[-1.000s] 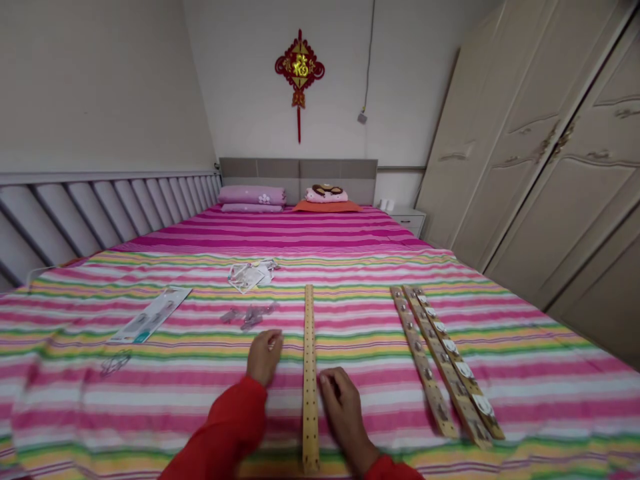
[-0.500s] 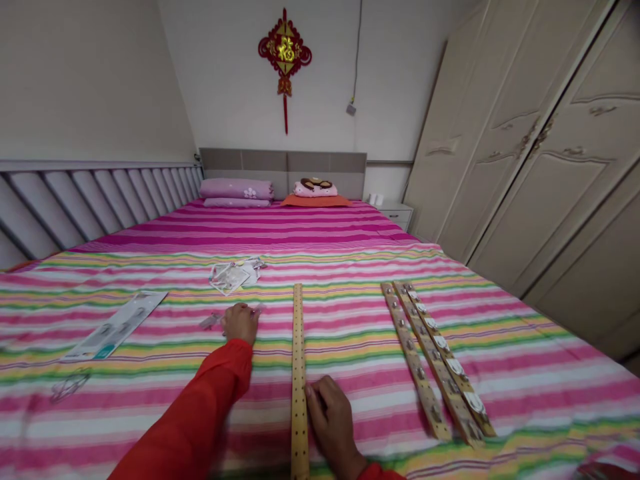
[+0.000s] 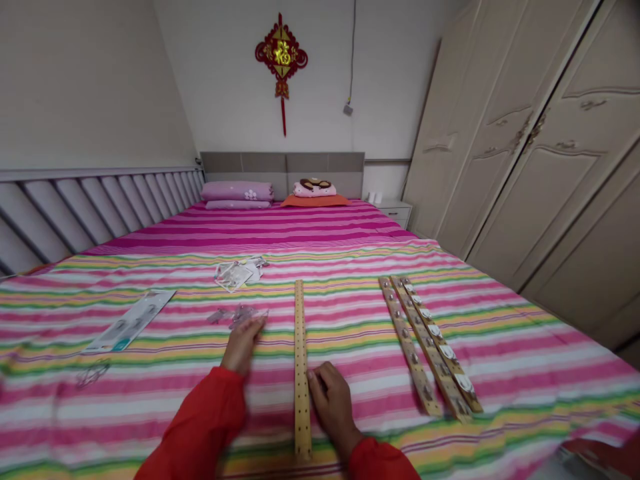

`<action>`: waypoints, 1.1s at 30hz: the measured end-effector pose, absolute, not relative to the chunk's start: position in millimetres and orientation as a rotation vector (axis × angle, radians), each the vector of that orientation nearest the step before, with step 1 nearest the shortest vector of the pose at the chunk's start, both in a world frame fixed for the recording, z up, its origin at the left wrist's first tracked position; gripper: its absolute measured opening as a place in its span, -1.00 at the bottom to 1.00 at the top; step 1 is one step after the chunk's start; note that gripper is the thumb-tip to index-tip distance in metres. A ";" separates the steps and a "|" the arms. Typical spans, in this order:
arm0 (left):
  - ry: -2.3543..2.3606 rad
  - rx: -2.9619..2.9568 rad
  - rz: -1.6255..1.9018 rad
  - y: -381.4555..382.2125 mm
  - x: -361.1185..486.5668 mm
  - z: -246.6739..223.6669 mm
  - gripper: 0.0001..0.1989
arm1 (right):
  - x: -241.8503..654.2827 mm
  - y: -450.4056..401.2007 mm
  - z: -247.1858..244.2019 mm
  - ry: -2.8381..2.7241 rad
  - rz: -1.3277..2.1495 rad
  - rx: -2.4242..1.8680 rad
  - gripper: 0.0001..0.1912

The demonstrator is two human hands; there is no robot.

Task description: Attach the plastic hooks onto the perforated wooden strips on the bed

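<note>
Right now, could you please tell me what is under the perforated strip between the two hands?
The perforated strip lies on the striped sheet, which shows along both its sides. Anything else directly beneath it is covered and cannot be seen.

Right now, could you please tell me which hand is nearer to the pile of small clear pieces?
Left. The left hand is at the near edge of the pile of small clear pieces; the right hand is farther off, across the perforated strip.

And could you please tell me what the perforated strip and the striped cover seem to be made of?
Perforated strip: probably wood, smooth and pale, judging by its yellowish-tan colour, though grain isn't clear. Striped cover: fabric, apparently matte, since it creases softly.
</note>
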State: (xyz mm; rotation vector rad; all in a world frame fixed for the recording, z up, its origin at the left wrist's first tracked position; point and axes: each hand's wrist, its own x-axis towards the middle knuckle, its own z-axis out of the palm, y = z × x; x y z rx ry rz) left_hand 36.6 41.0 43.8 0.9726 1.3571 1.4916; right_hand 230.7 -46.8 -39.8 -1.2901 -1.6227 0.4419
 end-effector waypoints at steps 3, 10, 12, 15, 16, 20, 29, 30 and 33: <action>1.016 0.568 1.358 0.9 50.6 46.6 -0.93 | 231.6 -46.5 -38.7 -1.596 0.467 -1.264 -0.68; 0.865 0.253 1.166 -61.7 70.3 46.6 -0.89 | 240.5 -46.9 -29.5 -1.393 0.799 -1.094 -0.69; 0.913 0.331 1.156 -71.1 73.2 44.9 -0.95 | 244.5 -48.8 -28.2 -1.298 0.950 -1.056 -0.70; 1.109 0.675 1.212 -82.5 75.9 45.9 -0.87 | 248.8 -55.8 -29.5 -1.142 1.135 -1.034 -0.66; 1.181 0.838 1.240 -85.9 76.3 47.2 -0.82 | 249.5 -59.5 -30.2 -1.095 1.185 -1.032 -0.65; 1.373 1.442 1.338 -97.6 77.0 50.9 -0.75 | 248.6 -79.4 -26.3 -0.988 1.308 -1.018 -0.62; 1.494 2.006 1.332 -115.6 83.9 39.3 -0.85 | 242.7 -112.0 9.7 -0.949 1.282 -0.974 -0.62; 1.492 1.992 1.322 -117.8 85.3 39.4 -0.85 | 242.0 -113.3 11.5 -0.945 1.281 -0.975 -0.62; 1.476 1.936 1.302 -124.0 88.2 40.0 -0.84 | 239.5 -115.4 12.3 -0.943 1.264 -0.989 -0.63</action>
